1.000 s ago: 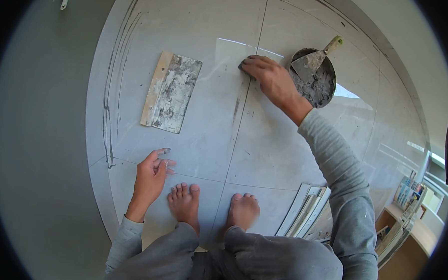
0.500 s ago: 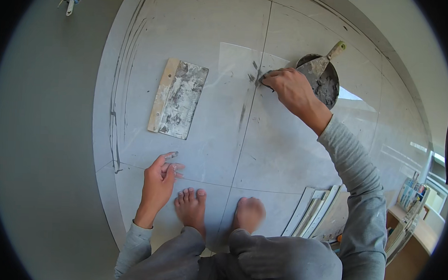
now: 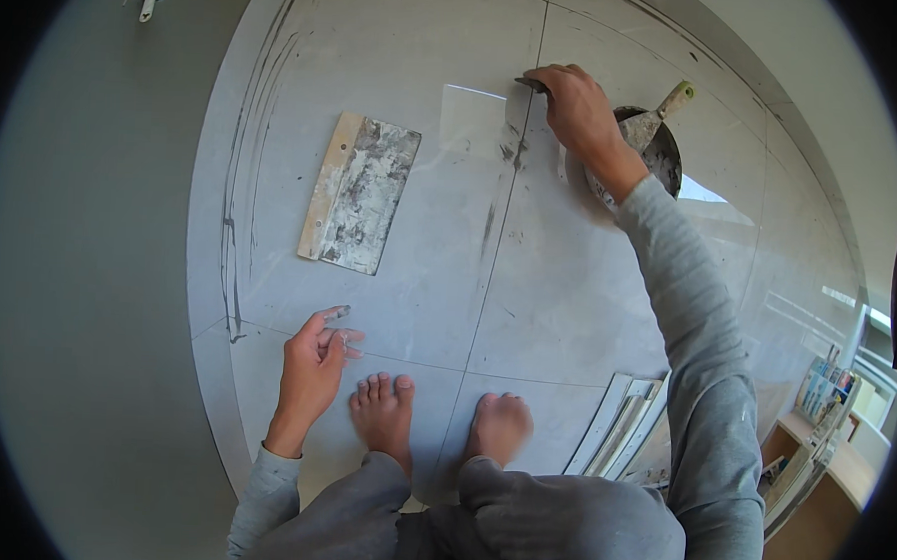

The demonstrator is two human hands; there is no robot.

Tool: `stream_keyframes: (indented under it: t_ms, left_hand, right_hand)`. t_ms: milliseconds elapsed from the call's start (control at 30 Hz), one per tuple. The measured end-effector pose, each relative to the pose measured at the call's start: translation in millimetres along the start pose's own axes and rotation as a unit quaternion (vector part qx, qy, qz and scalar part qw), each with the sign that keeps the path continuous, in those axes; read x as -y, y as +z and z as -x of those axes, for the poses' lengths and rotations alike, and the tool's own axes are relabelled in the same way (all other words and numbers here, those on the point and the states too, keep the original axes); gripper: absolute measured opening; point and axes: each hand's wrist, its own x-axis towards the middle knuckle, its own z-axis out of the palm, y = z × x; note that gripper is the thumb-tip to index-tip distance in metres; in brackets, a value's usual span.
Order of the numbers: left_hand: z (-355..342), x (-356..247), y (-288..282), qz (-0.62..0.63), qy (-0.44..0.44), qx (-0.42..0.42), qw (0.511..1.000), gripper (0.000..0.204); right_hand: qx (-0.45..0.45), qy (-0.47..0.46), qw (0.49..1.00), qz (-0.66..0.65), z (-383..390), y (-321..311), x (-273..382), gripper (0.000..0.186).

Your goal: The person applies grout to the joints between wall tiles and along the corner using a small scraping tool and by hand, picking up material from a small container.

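The right hand (image 3: 576, 110) has slid up the floor's grout joint (image 3: 488, 282), gripping a small scraper (image 3: 530, 83); pressing unevenly could smear grout. The left hand (image 3: 313, 366) rests open, empty.

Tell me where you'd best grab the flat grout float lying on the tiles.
Probably by the pale wooden strip along the left edge of the float, coming from the left hand's side. The float lies flat with its wide face smeared in grey grout, while that strip looks cleaner and gives the fingers an edge to close on.
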Motion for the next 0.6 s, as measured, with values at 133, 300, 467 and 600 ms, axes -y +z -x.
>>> stream_keyframes:
  t_ms: [133,300,467,600]
  left_hand:
    - [-1.8,2.3,0.6,0.006,-0.006,0.005,1.0,0.033]
    - [-3.5,0.8,1.5,0.007,-0.004,0.002,1.0,0.033]
    - [-3.3,2.0,-4.5,-0.018,-0.01,0.009,1.0,0.034]
    - [-6.9,-3.5,3.0,-0.013,-0.008,0.023,1.0,0.034]
  right_hand:
    - [0.018,-0.012,1.0,0.016,16.1,20.4,9.0,0.019]
    - [0.073,-0.023,0.997,-0.033,73.4,-1.9,57.0,0.019]
    - [0.239,0.023,0.966,-0.095,74.8,-18.6,69.6,0.029]
    - [-0.017,-0.037,0.999,-0.003,29.9,-8.8,23.7,0.027]
